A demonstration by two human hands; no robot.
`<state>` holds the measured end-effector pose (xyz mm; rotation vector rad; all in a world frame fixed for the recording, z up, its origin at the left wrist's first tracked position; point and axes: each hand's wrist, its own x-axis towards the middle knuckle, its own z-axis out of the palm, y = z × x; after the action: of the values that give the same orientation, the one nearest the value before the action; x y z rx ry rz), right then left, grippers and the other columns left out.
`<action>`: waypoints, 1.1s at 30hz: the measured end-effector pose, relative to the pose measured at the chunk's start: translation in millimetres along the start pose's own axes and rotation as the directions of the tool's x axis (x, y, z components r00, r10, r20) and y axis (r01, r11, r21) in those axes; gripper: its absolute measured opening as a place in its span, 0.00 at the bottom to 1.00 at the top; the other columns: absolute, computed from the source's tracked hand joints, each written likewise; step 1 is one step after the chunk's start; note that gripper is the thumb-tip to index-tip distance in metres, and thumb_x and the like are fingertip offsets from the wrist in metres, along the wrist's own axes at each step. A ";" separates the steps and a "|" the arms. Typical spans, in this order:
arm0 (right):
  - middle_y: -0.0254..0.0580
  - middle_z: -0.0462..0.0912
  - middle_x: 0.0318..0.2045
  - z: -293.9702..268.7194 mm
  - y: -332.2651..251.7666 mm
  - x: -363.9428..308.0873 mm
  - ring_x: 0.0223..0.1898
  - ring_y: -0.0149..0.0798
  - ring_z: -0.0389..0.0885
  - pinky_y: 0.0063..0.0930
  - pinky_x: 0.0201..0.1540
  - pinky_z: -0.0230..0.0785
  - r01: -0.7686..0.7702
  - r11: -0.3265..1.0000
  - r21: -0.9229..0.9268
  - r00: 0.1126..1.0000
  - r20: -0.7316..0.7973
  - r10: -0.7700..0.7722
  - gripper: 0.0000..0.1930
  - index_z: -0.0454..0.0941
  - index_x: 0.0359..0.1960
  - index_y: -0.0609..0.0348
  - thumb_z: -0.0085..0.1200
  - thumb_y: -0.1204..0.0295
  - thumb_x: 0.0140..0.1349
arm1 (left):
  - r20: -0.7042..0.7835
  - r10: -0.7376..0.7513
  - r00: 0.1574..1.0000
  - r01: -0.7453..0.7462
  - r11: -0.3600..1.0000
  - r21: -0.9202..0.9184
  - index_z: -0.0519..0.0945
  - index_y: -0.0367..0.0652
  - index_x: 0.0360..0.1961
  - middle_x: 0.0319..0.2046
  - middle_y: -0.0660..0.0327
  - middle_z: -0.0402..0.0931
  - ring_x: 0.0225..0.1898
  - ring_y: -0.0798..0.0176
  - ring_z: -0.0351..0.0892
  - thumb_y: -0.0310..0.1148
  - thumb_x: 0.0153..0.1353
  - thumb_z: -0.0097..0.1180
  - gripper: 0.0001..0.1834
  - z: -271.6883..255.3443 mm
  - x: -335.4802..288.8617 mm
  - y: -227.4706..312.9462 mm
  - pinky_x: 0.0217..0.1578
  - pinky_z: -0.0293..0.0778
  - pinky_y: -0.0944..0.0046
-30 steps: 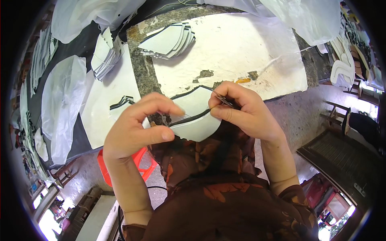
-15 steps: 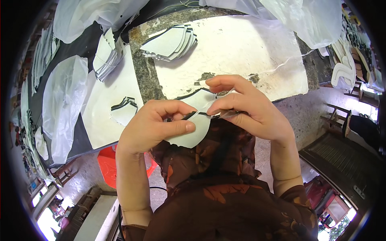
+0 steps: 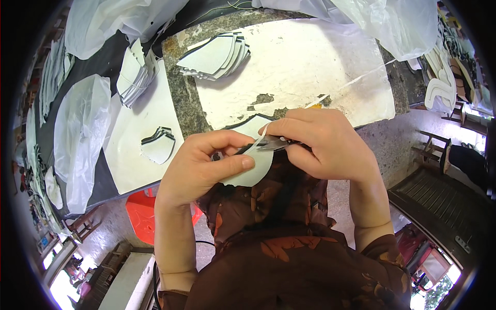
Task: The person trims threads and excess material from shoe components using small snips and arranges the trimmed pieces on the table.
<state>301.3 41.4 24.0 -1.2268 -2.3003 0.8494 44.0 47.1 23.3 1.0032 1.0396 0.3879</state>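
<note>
1. In the head view, pinches pale curved piece [image 3: 258,168] between thumb and forefinger of left hand [image 3: 199,163], near centre, apparently to steady its dark edge.
2. Clamps right hand [image 3: 330,142] around metal tool [image 3: 272,144], close to that edge and white strip [image 3: 263,133], likely for fine control.
3. Shows fanned stack [image 3: 214,59] partly on white sheet [image 3: 310,57], far left, probably to leave working room nearer.

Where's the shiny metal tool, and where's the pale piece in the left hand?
Metal tool [image 3: 273,144]: head view, on its silver part.
Pale piece [image 3: 258,168]: head view, on its lower face.
</note>
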 end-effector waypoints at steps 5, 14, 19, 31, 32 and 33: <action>0.41 0.82 0.30 -2.1 -1.5 3.9 0.33 0.50 0.83 0.42 0.35 0.73 0.019 0.989 0.143 1.000 0.000 -0.020 0.13 0.84 0.42 0.54 0.61 0.59 0.64 | 0.047 0.017 0.999 -0.020 0.998 0.062 0.86 0.34 0.47 0.35 0.67 0.83 0.36 0.76 0.77 0.26 0.62 0.70 0.13 0.6 3.4 0.1 0.37 0.73 0.73; 0.42 0.81 0.28 7.9 7.9 1.4 0.30 0.48 0.80 0.37 0.33 0.70 0.050 0.982 0.179 0.998 -0.040 -0.044 0.15 0.85 0.45 0.57 0.67 0.61 0.63 | 0.039 0.070 0.997 -0.072 0.996 0.056 0.87 0.35 0.46 0.35 0.67 0.84 0.37 0.76 0.77 0.25 0.63 0.70 0.11 7.9 7.8 -0.6 0.38 0.73 0.73; 0.41 0.79 0.26 8.3 9.3 1.3 0.28 0.47 0.79 0.36 0.32 0.68 0.059 0.982 0.179 0.997 -0.051 -0.051 0.15 0.86 0.45 0.57 0.67 0.62 0.63 | 0.034 0.055 0.998 -0.057 0.997 0.052 0.87 0.35 0.46 0.36 0.67 0.84 0.37 0.76 0.78 0.25 0.63 0.69 0.11 8.7 9.2 -0.2 0.38 0.74 0.73; 0.42 0.83 0.31 12.8 13.9 -2.4 0.32 0.45 0.82 0.34 0.35 0.72 -0.004 0.962 0.272 0.998 -0.058 0.020 0.14 0.85 0.46 0.58 0.63 0.62 0.67 | 0.027 0.085 0.996 -0.086 0.995 0.047 0.88 0.37 0.46 0.30 0.69 0.81 0.32 0.77 0.74 0.29 0.63 0.68 0.11 10.8 11.3 -4.3 0.33 0.70 0.72; 0.44 0.85 0.35 13.4 14.5 -3.2 0.35 0.44 0.84 0.33 0.38 0.74 -0.061 0.936 0.347 0.994 -0.062 0.088 0.14 0.84 0.47 0.58 0.62 0.61 0.68 | 0.017 0.091 0.996 -0.092 0.995 0.037 0.88 0.37 0.46 0.30 0.68 0.81 0.32 0.77 0.74 0.29 0.63 0.68 0.12 10.5 11.9 -5.3 0.34 0.71 0.72; 0.44 0.85 0.35 12.3 12.6 -2.5 0.35 0.44 0.84 0.33 0.38 0.74 -0.061 0.936 0.347 0.994 -0.060 0.087 0.14 0.84 0.47 0.58 0.62 0.61 0.68 | 0.016 0.091 0.996 -0.091 0.995 0.036 0.88 0.37 0.46 0.30 0.68 0.81 0.32 0.77 0.74 0.29 0.63 0.68 0.12 9.6 11.4 -5.4 0.34 0.71 0.72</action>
<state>302.8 40.7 6.3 -1.1696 -1.9493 1.1559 56.9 47.4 14.0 1.0873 0.9936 0.4370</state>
